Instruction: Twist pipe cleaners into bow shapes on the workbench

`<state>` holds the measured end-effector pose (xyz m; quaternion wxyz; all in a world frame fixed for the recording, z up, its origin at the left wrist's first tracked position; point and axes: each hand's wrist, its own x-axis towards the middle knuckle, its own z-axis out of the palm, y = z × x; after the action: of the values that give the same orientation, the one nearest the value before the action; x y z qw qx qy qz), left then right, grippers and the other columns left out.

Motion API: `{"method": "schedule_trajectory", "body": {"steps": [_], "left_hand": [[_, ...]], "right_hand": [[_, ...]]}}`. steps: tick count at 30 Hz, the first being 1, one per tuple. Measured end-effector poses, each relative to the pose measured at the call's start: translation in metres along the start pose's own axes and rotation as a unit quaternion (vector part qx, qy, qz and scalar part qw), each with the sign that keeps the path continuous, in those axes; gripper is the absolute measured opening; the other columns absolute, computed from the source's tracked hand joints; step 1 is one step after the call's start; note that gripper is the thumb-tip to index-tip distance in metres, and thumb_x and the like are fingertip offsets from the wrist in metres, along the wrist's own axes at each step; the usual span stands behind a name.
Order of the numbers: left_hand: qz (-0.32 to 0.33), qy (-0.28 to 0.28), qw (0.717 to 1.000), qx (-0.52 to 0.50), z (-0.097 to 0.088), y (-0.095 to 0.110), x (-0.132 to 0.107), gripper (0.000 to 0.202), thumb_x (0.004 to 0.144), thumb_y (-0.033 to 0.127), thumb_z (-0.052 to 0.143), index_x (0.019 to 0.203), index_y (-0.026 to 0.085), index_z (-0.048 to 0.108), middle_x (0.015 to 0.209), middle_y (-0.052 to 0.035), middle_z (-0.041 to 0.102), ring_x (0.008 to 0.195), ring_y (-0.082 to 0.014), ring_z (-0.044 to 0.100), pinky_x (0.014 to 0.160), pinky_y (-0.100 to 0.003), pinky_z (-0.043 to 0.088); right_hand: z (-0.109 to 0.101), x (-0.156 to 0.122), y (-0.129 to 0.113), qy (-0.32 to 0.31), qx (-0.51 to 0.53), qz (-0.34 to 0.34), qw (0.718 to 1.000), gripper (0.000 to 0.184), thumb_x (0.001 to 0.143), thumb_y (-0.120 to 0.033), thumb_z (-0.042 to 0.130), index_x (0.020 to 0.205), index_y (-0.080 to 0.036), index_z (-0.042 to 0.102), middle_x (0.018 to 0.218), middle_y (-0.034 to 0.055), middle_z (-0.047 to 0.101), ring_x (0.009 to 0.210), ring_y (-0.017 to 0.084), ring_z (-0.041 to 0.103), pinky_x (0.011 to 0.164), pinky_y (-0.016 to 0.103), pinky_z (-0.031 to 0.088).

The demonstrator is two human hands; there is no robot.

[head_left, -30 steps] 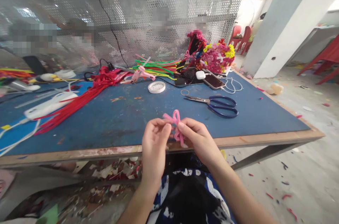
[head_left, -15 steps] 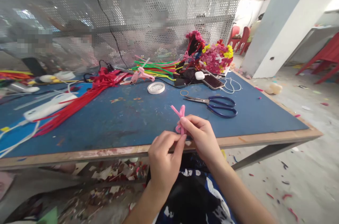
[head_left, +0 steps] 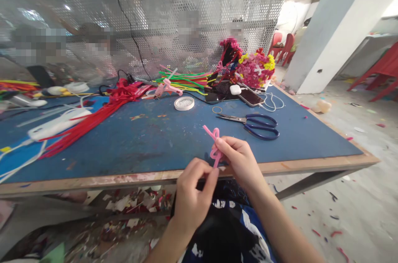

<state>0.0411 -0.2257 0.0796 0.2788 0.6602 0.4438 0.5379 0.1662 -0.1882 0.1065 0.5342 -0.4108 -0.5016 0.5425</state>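
Note:
A pink pipe cleaner (head_left: 215, 153), bent into loops with one end sticking up to the left, is held above the table's front edge. My right hand (head_left: 238, 157) pinches it at the middle between thumb and fingertips. Lower down, my left hand (head_left: 196, 186) is closed, thumb against forefinger, on the bottom end of the same pipe cleaner. Beyond my right hand, scissors (head_left: 261, 125) with dark blue handles lie on the blue table top (head_left: 149, 142), blades pointing left. A thin ring (head_left: 217, 110) lies by their tips.
Behind stand a round white dish (head_left: 184, 103), a pink glue gun (head_left: 168, 88) and green and yellow pipe cleaners (head_left: 186, 80). Red strips (head_left: 93, 120) spread at left. A phone (head_left: 250, 97) with white cable and a bunch of pipe-cleaner flowers (head_left: 253, 70) are at back right.
My left hand has shifted slightly down, and more of the pipe cleaner's lower end shows between my hands. The loops have moved a little to the right.

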Motion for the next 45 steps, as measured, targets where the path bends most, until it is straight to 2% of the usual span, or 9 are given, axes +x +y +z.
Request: {"method": "schedule_trajectory", "body": {"steps": [5, 9, 14, 20, 26, 30, 37, 41, 45], "left_hand": [[-0.195, -0.044, 0.940, -0.278, -0.013, 0.001, 0.022, 0.032, 0.079, 0.041, 0.054, 0.101, 0.017, 0.058, 0.087, -0.0057, 0.060, 0.071, -0.0148, 0.055, 0.062, -0.025, 0.045], [-0.194, -0.029, 0.925, -0.326, -0.013, 0.006, 0.035, 0.018, 0.072, 0.032, 0.065, 0.076, 0.015, 0.065, 0.069, -0.0015, 0.061, 0.060, -0.0107, 0.054, 0.059, -0.023, 0.044], [-0.169, 0.088, 0.911, -0.365, -0.010, 0.011, 0.039, 0.016, 0.069, 0.031, 0.068, 0.070, 0.015, 0.064, 0.067, 0.0000, 0.063, 0.058, -0.0087, 0.057, 0.058, -0.020, 0.047], [-0.182, 0.100, 0.892, -0.401, -0.009, 0.012, 0.038, 0.020, 0.069, 0.034, 0.067, 0.071, 0.015, 0.060, 0.064, 0.0027, 0.058, 0.054, -0.0063, 0.054, 0.052, -0.016, 0.046], [-0.161, 0.089, 0.891, -0.416, -0.008, 0.009, 0.037, 0.016, 0.072, 0.030, 0.065, 0.072, 0.016, 0.060, 0.067, 0.0018, 0.059, 0.057, -0.0071, 0.056, 0.055, -0.017, 0.047], [-0.177, 0.038, 0.879, -0.440, -0.008, 0.012, 0.036, 0.015, 0.074, 0.029, 0.063, 0.071, 0.016, 0.056, 0.069, 0.0018, 0.057, 0.060, -0.0076, 0.056, 0.056, -0.018, 0.047], [-0.241, 0.029, 0.888, -0.391, -0.011, 0.019, 0.035, 0.023, 0.067, 0.020, 0.069, 0.077, 0.017, 0.048, 0.063, 0.0068, 0.052, 0.058, -0.0035, 0.052, 0.060, -0.014, 0.046], [-0.248, -0.012, 0.897, -0.366, -0.015, 0.019, 0.034, 0.030, 0.068, 0.022, 0.070, 0.085, 0.018, 0.046, 0.065, 0.0043, 0.060, 0.058, -0.0057, 0.057, 0.060, -0.016, 0.048], [-0.246, -0.043, 0.916, -0.313, -0.020, 0.020, 0.036, 0.035, 0.066, 0.020, 0.070, 0.087, 0.018, 0.043, 0.068, 0.0013, 0.066, 0.055, -0.0075, 0.060, 0.058, -0.017, 0.048]], "right_hand": [[-0.009, 0.000, -0.017, -0.165, -0.124, -0.034, 0.978, 0.032, 0.081, -0.038, 0.053, 0.061, -0.014, 0.060, 0.062, -0.0001, 0.057, 0.054, 0.008, 0.049, 0.054, 0.020, 0.038], [-0.011, 0.002, -0.024, -0.182, -0.165, -0.033, 0.969, 0.033, 0.081, -0.039, 0.052, 0.061, -0.014, 0.059, 0.056, -0.0017, 0.054, 0.048, 0.005, 0.045, 0.047, 0.018, 0.036], [-0.008, 0.001, -0.017, -0.160, 0.047, 0.080, 0.983, 0.029, 0.081, -0.042, 0.052, 0.071, -0.015, 0.055, 0.058, -0.0011, 0.057, 0.048, 0.007, 0.054, 0.037, 0.015, 0.038], [-0.003, -0.005, -0.006, -0.178, 0.196, 0.155, 0.952, 0.020, 0.073, -0.031, 0.065, 0.076, -0.014, 0.055, 0.064, 0.0020, 0.064, 0.047, 0.008, 0.059, 0.033, 0.012, 0.040], [0.001, -0.010, -0.006, -0.147, 0.146, 0.084, 0.975, 0.016, 0.071, -0.027, 0.066, 0.075, -0.016, 0.056, 0.063, 0.0007, 0.061, 0.054, 0.012, 0.061, 0.037, 0.016, 0.044], [0.005, -0.016, -0.005, -0.046, -0.040, -0.051, 0.997, 0.006, 0.079, -0.026, 0.055, 0.080, -0.020, 0.054, 0.070, 0.0010, 0.061, 0.064, 0.015, 0.063, 0.044, 0.021, 0.048], [0.007, -0.022, 0.003, 0.067, -0.348, -0.301, 0.885, 0.017, 0.084, -0.013, 0.044, 0.090, -0.022, 0.058, 0.079, 0.0040, 0.064, 0.068, 0.014, 0.060, 0.063, 0.025, 0.046], [0.006, -0.020, 0.001, 0.077, -0.325, -0.311, 0.890, 0.017, 0.081, -0.010, 0.047, 0.086, -0.022, 0.059, 0.078, 0.0021, 0.065, 0.070, 0.013, 0.061, 0.063, 0.024, 0.048], [0.003, -0.016, -0.002, 0.084, -0.179, -0.223, 0.955, 0.012, 0.075, -0.015, 0.059, 0.084, -0.022, 0.058, 0.073, -0.0010, 0.065, 0.055, 0.011, 0.060, 0.049, 0.021, 0.049]]}}
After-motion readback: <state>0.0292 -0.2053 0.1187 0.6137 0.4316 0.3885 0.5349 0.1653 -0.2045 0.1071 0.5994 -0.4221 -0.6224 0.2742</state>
